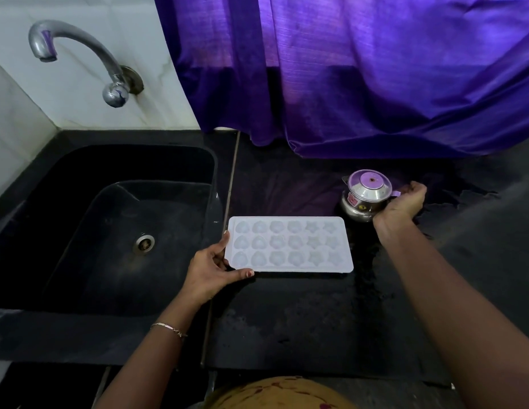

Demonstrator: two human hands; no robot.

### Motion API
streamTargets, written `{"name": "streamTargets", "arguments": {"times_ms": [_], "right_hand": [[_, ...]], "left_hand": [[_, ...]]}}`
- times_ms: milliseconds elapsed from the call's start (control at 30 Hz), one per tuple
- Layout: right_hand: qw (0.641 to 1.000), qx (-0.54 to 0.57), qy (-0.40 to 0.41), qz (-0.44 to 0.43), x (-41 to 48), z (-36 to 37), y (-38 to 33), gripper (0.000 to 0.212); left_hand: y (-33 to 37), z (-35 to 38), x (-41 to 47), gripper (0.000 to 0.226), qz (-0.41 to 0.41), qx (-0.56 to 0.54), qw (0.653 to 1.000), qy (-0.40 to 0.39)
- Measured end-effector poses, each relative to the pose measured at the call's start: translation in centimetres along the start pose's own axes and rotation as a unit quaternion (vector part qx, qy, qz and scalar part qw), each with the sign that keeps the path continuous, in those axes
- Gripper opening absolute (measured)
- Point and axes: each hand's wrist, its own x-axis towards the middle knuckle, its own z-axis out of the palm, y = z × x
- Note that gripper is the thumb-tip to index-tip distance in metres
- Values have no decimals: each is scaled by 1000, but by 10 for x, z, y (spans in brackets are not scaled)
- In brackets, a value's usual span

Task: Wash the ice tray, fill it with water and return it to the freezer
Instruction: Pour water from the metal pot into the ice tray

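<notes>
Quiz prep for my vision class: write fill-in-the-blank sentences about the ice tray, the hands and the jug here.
The left hand holds the ice tray by its ____ end. The tray has ____ rows of moulds. The right hand grips a steel jug near the tray's ____ end. The curtain behind is ____.
Missing: left; three; right; purple.

One ice tray [289, 245] with eighteen moulds (three rows of six), one steel kettle [365, 199], one tap [80, 51], one black sink [124, 160], one purple curtain [360, 69], one bracelet [168, 328], two hands: left hand [211, 271], right hand [403, 203].
</notes>
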Motion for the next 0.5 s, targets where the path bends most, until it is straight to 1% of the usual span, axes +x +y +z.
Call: {"name": "streamTargets", "arguments": {"times_ms": [100,267,333,400,433,500], "right_hand": [[1000,-18,0,6,0,-2,-1,26],[993,-115,-5,11,0,-9,-5,15],[990,-143,-7,-5,-3,-14,-7,23],[989,-143,-12,-15,-6,-22,-8,33],[989,-144,-13,-15,-6,-27,-7,34],[990,-141,-13,-10,-10,-39,-3,28]], "left_hand": [[2,1,0,105,0,1,1000,9],[2,1,-1,105,-4,5,1000,11],[3,3,-2,106,-3,4,1000,12],[4,5,-3,102,-3,2,1000,19],[5,5,-3,102,-4,1,1000,21],[3,5,-3,107,-7,5,1000,20]]}}
